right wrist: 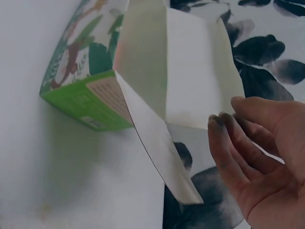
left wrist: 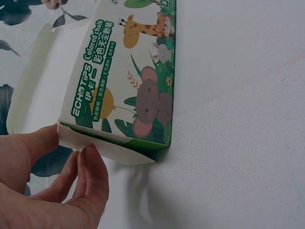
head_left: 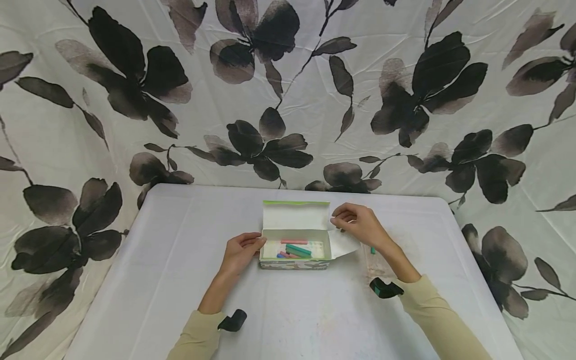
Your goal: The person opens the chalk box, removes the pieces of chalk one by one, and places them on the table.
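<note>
A colored-chalk box [head_left: 294, 265] stands on the table with its lid [head_left: 296, 216] raised at the back. Inside lie several chalk sticks [head_left: 298, 250] in pink, green and blue. My left hand [head_left: 240, 252] is at the box's left end, where thumb and fingers pinch the end flap [left wrist: 109, 147]. With thumb and fingertips, my right hand [head_left: 360, 224] holds the right edge of the lid. The right end flap [right wrist: 155, 138] juts outward, below that hand. Printed animals cover the box's front [left wrist: 138, 76].
Right of the box, partly under my right forearm, lies a clear, pink-smudged plastic piece [head_left: 377, 267] with a green chalk bit [head_left: 372, 250]. A white cloth covers the table [head_left: 189, 210]. Behind it hangs a floral curtain [head_left: 189, 120].
</note>
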A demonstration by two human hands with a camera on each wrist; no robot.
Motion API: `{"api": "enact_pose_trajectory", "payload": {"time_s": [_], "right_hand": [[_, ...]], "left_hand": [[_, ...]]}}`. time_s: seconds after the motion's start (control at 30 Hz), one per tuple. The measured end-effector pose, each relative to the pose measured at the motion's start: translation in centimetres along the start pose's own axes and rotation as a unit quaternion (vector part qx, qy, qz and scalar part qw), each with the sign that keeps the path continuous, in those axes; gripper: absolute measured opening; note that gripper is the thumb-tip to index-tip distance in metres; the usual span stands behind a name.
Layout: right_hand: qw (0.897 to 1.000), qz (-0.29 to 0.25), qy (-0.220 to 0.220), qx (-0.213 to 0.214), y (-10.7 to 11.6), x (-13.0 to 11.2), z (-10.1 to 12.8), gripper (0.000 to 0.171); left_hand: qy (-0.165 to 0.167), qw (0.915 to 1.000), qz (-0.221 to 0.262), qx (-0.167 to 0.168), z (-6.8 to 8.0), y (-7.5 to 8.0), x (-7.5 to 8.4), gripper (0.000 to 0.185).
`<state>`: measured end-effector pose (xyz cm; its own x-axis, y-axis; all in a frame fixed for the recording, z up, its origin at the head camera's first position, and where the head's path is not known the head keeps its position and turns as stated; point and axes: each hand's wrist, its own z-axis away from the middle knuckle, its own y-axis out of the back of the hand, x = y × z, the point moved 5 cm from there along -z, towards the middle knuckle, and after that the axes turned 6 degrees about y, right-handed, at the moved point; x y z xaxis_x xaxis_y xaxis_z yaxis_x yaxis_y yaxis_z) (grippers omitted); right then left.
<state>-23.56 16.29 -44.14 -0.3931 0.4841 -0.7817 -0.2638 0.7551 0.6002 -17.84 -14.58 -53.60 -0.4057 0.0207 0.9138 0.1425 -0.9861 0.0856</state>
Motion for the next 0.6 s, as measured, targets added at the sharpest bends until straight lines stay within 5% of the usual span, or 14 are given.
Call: {"api": "enact_pose_trajectory", "payload": {"time_s": [0.6], "right_hand": [[0.992, -0.014, 0.062, -0.107, -6.1, -0.2, -1.0, 0.018]], "left_hand": [[-0.006, 1.0, 0.001, 0.001, 0.3, 0.1, 0.1, 0.032]]}}
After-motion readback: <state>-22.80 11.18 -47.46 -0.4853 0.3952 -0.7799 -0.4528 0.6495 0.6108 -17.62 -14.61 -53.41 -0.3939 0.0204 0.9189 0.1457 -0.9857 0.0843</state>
